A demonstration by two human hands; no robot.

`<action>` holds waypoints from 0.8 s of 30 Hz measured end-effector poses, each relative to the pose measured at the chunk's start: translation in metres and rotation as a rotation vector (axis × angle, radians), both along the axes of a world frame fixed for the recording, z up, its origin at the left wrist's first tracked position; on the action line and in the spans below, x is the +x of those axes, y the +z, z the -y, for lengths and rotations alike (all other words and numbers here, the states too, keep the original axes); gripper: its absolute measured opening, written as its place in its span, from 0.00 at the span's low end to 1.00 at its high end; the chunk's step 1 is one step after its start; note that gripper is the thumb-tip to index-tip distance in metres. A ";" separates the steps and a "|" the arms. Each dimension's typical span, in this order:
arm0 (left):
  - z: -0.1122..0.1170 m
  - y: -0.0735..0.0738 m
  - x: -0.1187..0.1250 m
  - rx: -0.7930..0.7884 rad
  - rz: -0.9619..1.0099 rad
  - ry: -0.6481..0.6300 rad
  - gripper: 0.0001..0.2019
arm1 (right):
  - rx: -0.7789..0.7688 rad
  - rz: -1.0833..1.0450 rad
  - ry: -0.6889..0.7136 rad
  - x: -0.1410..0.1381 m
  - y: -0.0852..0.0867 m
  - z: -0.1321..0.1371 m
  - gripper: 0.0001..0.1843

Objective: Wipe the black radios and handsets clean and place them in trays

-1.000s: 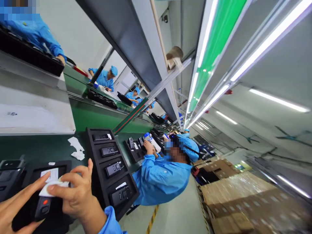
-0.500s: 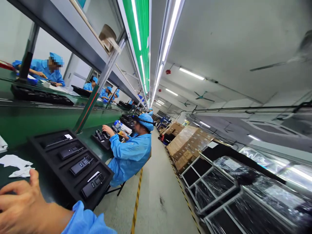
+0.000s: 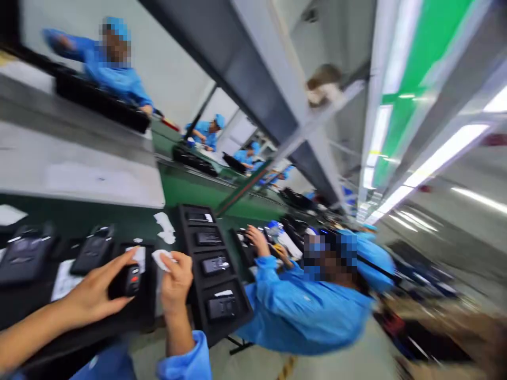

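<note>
My left hand (image 3: 97,290) is curled around a small black handheld device (image 3: 133,281) with red-orange marks on its side, held over a black foam tray (image 3: 147,303). Between the thumb and fingers of my right hand (image 3: 177,277) is a piece of white wipe (image 3: 160,259), just right of the device. Other black devices, one (image 3: 94,249) near and one (image 3: 27,253) farther left, lie in the near tray. More white scraps (image 3: 165,228) rest on the green bench behind my right hand.
A second black tray (image 3: 233,279) holds several black devices in compartments to the right. Beyond it, a co-worker in a blue gown (image 3: 304,316) sits at the bench with hands over another tray. A metal post (image 3: 247,182) and shelf rise behind; more workers sit across.
The view has swung left and down. Both my hands now show, with the device in the left and the white wipe in the right; before, only one hand was visible at the lower left.
</note>
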State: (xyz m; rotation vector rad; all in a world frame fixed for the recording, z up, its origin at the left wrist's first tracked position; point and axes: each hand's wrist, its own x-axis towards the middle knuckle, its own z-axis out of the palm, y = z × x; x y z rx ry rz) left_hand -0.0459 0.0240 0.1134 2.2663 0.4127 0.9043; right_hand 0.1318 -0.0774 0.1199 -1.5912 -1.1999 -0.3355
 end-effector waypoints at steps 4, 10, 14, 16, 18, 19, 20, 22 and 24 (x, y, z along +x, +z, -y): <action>-0.003 -0.006 -0.004 -0.076 -0.012 -0.093 0.48 | 0.012 -0.443 0.000 -0.007 -0.037 0.019 0.14; 0.001 -0.004 -0.002 -0.117 0.006 -0.090 0.51 | 0.008 -0.620 -0.083 -0.011 -0.078 0.023 0.12; 0.000 -0.005 -0.002 -0.115 0.006 -0.103 0.51 | -0.019 -0.655 -0.111 -0.006 -0.087 0.026 0.13; -0.001 -0.004 -0.002 -0.113 0.005 -0.095 0.52 | -0.032 -0.664 -0.118 -0.004 -0.089 0.028 0.13; 0.000 -0.003 -0.002 -0.115 0.005 -0.091 0.51 | -0.038 -0.663 -0.128 -0.004 -0.090 0.029 0.13; 0.000 -0.002 -0.002 -0.117 0.004 -0.091 0.51 | -0.038 -0.660 -0.133 -0.004 -0.090 0.030 0.12; 0.000 -0.002 -0.002 -0.120 0.004 -0.090 0.51 | -0.036 -0.653 -0.137 -0.004 -0.090 0.030 0.12; 0.000 0.001 0.000 -0.131 -0.002 -0.070 0.50 | -0.030 -0.630 -0.139 -0.004 -0.090 0.029 0.12; -0.001 0.006 0.007 -0.147 -0.034 -0.017 0.49 | -0.017 -0.596 -0.135 -0.006 -0.089 0.027 0.12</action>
